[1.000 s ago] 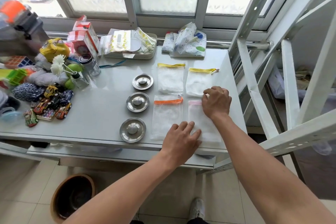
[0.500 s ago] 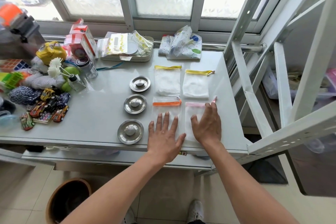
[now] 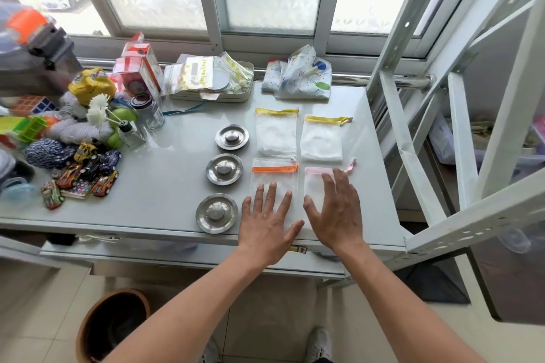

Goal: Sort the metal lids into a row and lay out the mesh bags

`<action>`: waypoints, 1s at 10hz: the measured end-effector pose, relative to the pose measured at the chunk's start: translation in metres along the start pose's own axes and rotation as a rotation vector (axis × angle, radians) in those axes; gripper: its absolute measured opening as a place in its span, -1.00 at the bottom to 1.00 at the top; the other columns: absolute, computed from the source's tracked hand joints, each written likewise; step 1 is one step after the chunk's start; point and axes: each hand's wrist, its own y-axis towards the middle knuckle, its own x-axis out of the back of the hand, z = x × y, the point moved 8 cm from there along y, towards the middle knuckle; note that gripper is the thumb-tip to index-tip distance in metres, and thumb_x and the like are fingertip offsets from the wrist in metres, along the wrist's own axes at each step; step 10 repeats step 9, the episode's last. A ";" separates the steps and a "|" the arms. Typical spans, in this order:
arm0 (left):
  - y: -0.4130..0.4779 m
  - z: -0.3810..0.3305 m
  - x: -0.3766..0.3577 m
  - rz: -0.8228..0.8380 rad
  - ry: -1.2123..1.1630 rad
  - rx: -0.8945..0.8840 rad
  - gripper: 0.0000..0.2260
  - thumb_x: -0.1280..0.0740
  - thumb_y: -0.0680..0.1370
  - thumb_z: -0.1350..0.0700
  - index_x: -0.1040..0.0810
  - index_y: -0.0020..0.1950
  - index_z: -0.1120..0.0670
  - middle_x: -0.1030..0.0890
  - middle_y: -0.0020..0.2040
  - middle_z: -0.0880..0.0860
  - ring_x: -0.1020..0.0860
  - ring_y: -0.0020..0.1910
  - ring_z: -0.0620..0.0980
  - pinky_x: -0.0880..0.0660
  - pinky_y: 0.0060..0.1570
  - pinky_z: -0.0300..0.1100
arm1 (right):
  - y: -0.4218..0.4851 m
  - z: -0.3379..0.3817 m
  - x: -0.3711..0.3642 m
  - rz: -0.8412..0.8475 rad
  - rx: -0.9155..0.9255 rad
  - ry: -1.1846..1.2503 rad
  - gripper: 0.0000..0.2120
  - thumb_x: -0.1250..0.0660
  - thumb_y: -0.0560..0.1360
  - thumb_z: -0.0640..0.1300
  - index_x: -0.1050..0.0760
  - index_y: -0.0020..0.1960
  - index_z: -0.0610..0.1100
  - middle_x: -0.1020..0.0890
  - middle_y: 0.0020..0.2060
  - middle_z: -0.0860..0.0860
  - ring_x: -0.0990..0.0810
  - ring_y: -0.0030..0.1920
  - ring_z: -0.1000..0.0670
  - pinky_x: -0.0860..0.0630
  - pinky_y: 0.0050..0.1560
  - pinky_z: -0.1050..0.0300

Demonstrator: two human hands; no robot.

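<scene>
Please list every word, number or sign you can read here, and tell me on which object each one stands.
No text is readable.
Small yellow sticker on the grey metal table's front edge: a red arrow, words blurred.
Red and white cartons: print blurred.
White patterned plastic bag: marks too small.

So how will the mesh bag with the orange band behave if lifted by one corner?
The orange-band bag is thin see-through mesh lying flat, so it probably flops and weighs little. On the smooth table it likely slides easily.
</scene>
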 end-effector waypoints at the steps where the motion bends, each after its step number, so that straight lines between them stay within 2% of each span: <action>1: 0.001 0.002 -0.001 0.003 -0.012 0.022 -0.35 0.22 0.54 -0.34 0.20 0.59 -0.11 0.22 0.62 0.07 0.28 0.57 0.11 0.21 0.51 0.16 | -0.016 0.011 -0.011 0.098 0.079 -0.082 -0.35 -0.09 0.47 0.24 -0.28 0.46 -0.10 -0.27 0.51 -0.14 -0.19 0.53 -0.15 -0.16 0.48 -0.16; 2: 0.001 0.001 0.000 0.004 -0.039 0.035 -0.33 0.24 0.52 -0.34 0.18 0.59 -0.12 0.20 0.62 0.06 0.28 0.57 0.10 0.21 0.51 0.16 | -0.016 0.003 -0.023 0.187 0.012 -0.090 -0.33 -0.01 0.51 0.26 -0.21 0.51 -0.06 -0.18 0.56 -0.10 -0.09 0.56 -0.09 -0.04 0.52 -0.14; 3: 0.001 0.002 0.001 0.002 -0.048 0.048 -0.36 0.22 0.55 -0.33 0.18 0.59 -0.12 0.21 0.62 0.06 0.29 0.57 0.10 0.22 0.51 0.14 | -0.013 -0.001 -0.027 0.214 0.007 -0.104 -0.36 0.03 0.54 0.25 -0.20 0.52 -0.05 -0.17 0.56 -0.08 -0.06 0.57 -0.07 -0.01 0.53 -0.13; 6: 0.001 0.000 0.000 0.006 -0.064 0.076 -0.38 0.20 0.57 -0.30 0.17 0.59 -0.12 0.22 0.62 0.04 0.30 0.57 0.08 0.26 0.50 0.13 | -0.012 0.003 -0.024 0.237 0.041 -0.082 -0.43 -0.03 0.57 0.17 -0.23 0.51 -0.07 -0.21 0.55 -0.09 -0.09 0.56 -0.07 0.01 0.53 -0.09; 8: -0.003 0.001 0.010 -0.027 -0.096 0.074 -0.41 0.11 0.61 -0.27 0.06 0.60 -0.10 0.09 0.63 0.09 0.18 0.59 0.10 0.14 0.52 0.13 | -0.014 0.005 -0.022 0.237 0.032 -0.060 -0.43 -0.04 0.57 0.17 -0.25 0.50 -0.07 -0.24 0.54 -0.09 -0.11 0.56 -0.07 -0.02 0.53 -0.10; 9: 0.003 0.003 0.035 -0.145 -0.129 0.061 -0.43 0.04 0.61 -0.24 -0.08 0.58 -0.04 -0.04 0.62 0.13 0.05 0.59 0.12 0.04 0.52 0.11 | 0.001 0.009 -0.008 0.133 0.003 -0.027 -0.46 -0.08 0.54 0.15 -0.36 0.42 -0.11 -0.37 0.47 -0.12 -0.23 0.51 -0.12 -0.14 0.49 -0.13; 10: 0.003 0.003 0.035 -0.145 -0.129 0.061 -0.43 0.04 0.61 -0.24 -0.08 0.58 -0.04 -0.04 0.62 0.13 0.05 0.59 0.12 0.04 0.52 0.11 | 0.001 0.009 -0.008 0.133 0.003 -0.027 -0.46 -0.08 0.54 0.15 -0.36 0.42 -0.11 -0.37 0.47 -0.12 -0.23 0.51 -0.12 -0.14 0.49 -0.13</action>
